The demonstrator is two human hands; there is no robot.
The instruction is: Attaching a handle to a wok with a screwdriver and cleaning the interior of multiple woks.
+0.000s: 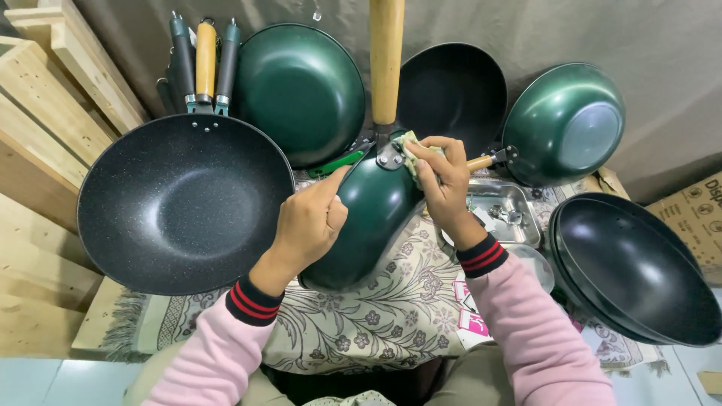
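Nearest the camera, two pink sleeves with red-striped dark cuffs reach out over the patterned cloth (391,308), and right in the middle of that cloth sits the green pan (368,218), turned bottom-up and tilted, its wooden handle (386,53) pointing straight away from the person. The left hand (308,222) rests on the near-left flank of the green pan, fingers loosely curled with the forefinger stretched out along the green shell, steadying it rather than clasping anything. The right hand (444,184) is at the far end of the green pan, fingers pinched tight on a small pale-green rag (410,146), pressed against the metal bracket where the handle joins. Just right of the green pan lies a shallow steel tray (519,203) with small bits of hardware in it. Farther right, a stack of black pans (635,271) leans at the cloth's edge. Left of the green pan sits a big speckled black pan (180,203), open face up. Beyond the green pan, against the grey backdrop, stand three more: a green one (301,90), a black one (451,90), and another green one (564,120). Pale wooden boards (45,113) lean at far left.
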